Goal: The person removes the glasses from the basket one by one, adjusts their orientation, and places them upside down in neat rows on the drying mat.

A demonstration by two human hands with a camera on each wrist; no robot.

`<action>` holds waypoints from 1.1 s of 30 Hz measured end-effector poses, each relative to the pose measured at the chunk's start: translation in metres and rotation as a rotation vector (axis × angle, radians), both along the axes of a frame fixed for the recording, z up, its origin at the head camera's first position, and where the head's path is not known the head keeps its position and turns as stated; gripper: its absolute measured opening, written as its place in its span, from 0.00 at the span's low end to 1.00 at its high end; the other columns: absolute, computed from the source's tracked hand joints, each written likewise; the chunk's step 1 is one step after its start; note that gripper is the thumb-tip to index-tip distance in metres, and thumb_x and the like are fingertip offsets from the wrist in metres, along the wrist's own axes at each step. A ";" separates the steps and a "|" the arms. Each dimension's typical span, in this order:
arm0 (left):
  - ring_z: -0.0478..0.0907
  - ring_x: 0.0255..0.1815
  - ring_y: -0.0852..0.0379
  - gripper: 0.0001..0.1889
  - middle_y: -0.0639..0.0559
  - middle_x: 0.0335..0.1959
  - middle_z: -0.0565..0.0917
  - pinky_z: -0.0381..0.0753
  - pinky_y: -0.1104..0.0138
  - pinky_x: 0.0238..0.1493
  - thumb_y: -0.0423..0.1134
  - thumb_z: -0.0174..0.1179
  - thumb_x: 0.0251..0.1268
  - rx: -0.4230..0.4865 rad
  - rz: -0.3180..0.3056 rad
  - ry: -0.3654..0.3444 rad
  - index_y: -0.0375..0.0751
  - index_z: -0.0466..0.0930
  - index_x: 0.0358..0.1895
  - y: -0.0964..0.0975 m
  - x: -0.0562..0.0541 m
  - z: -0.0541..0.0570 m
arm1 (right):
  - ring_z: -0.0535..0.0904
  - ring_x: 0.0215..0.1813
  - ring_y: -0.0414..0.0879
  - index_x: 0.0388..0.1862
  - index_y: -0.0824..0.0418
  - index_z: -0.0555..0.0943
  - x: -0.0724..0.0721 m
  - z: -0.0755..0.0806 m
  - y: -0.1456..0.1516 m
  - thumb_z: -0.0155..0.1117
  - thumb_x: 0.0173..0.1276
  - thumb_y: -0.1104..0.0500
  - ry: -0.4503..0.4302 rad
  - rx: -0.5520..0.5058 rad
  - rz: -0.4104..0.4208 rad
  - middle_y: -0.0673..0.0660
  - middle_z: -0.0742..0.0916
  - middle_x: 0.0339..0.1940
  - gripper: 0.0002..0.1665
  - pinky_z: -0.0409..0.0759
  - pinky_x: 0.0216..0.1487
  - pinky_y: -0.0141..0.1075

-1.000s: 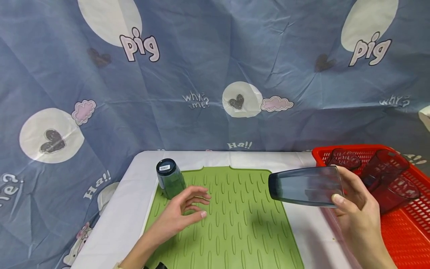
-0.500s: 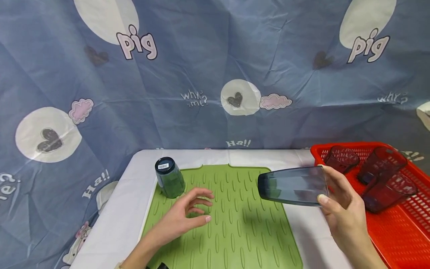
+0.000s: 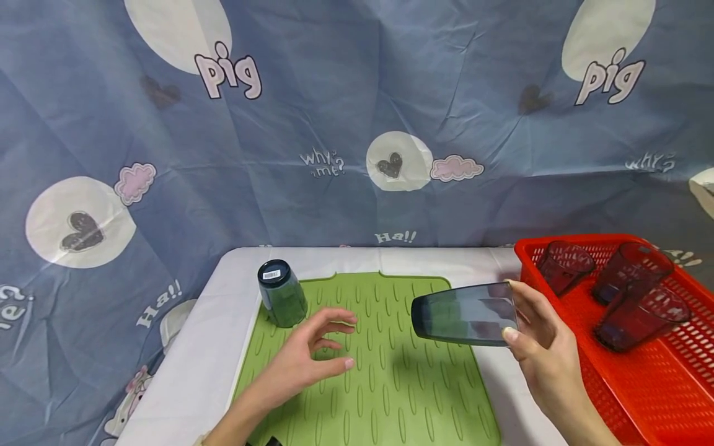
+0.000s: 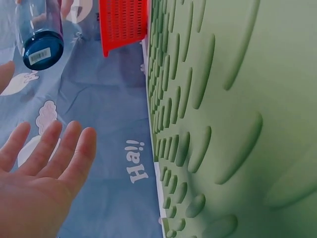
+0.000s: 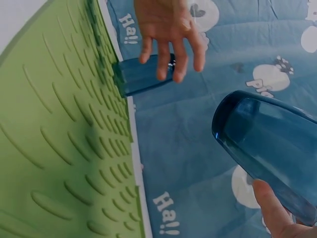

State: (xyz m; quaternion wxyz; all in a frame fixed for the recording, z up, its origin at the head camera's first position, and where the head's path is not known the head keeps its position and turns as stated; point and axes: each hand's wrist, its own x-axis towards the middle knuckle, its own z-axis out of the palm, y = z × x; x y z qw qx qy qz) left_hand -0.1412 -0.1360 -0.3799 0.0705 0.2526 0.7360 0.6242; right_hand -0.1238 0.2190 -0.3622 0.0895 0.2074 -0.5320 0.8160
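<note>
My right hand (image 3: 549, 356) grips a clear blue-grey drinking glass (image 3: 465, 314) near its rim. The glass lies sideways in the air over the right part of a green ridged mat (image 3: 379, 396), its dark base pointing left. In the right wrist view the same glass (image 5: 272, 144) shows its thick base, with a thumb along its side. Above the left part of the mat hovers my left hand (image 3: 304, 356), fingers relaxed and holding nothing. Just behind it a second glass (image 3: 283, 297) stands upside down at the mat's far left corner, a barcode label on its base.
A red plastic basket (image 3: 664, 396) stands at the right, holding several glasses (image 3: 641, 316). The mat lies on a white-covered table (image 3: 189, 365). Behind the table hangs a blue printed cloth (image 3: 312, 210).
My right hand has carried the glass leftward, away from the basket and over the mat. The left hand has shifted only slightly to the right. The upside-down glass stays put.
</note>
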 end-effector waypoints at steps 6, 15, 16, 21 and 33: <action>0.72 0.63 0.43 0.30 0.50 0.60 0.75 0.77 0.55 0.59 0.33 0.70 0.59 -0.013 0.007 0.004 0.52 0.71 0.64 0.003 0.003 0.002 | 0.74 0.64 0.48 0.73 0.64 0.65 0.001 -0.003 -0.006 0.43 0.64 0.80 0.008 0.004 0.041 0.57 0.75 0.67 0.37 0.78 0.58 0.34; 0.72 0.63 0.46 0.30 0.51 0.62 0.74 0.76 0.55 0.59 0.36 0.71 0.59 -0.009 -0.003 0.000 0.52 0.70 0.65 0.008 0.007 0.003 | 0.76 0.62 0.48 0.72 0.64 0.65 0.002 -0.011 -0.013 0.43 0.63 0.80 -0.002 -0.002 0.075 0.57 0.75 0.65 0.37 0.80 0.54 0.34; 0.71 0.63 0.46 0.31 0.50 0.62 0.74 0.76 0.55 0.59 0.36 0.71 0.58 -0.005 -0.002 -0.004 0.52 0.70 0.65 0.008 0.007 0.002 | 0.76 0.61 0.48 0.72 0.64 0.65 0.003 -0.012 -0.014 0.43 0.63 0.80 -0.004 -0.006 0.071 0.58 0.75 0.65 0.37 0.80 0.54 0.33; 0.71 0.64 0.46 0.32 0.51 0.63 0.73 0.75 0.55 0.60 0.34 0.72 0.56 0.000 0.000 -0.031 0.52 0.70 0.65 0.011 0.009 0.003 | 0.77 0.59 0.48 0.71 0.64 0.65 0.005 -0.016 -0.021 0.44 0.63 0.80 -0.028 0.001 0.078 0.58 0.75 0.65 0.36 0.81 0.52 0.34; 0.67 0.67 0.42 0.37 0.48 0.66 0.70 0.75 0.56 0.61 0.33 0.73 0.53 0.065 -0.071 -0.050 0.50 0.67 0.67 0.021 0.012 -0.002 | 0.76 0.61 0.50 0.72 0.64 0.64 0.011 -0.022 -0.035 0.45 0.64 0.77 -0.028 0.042 0.161 0.58 0.75 0.63 0.35 0.80 0.56 0.38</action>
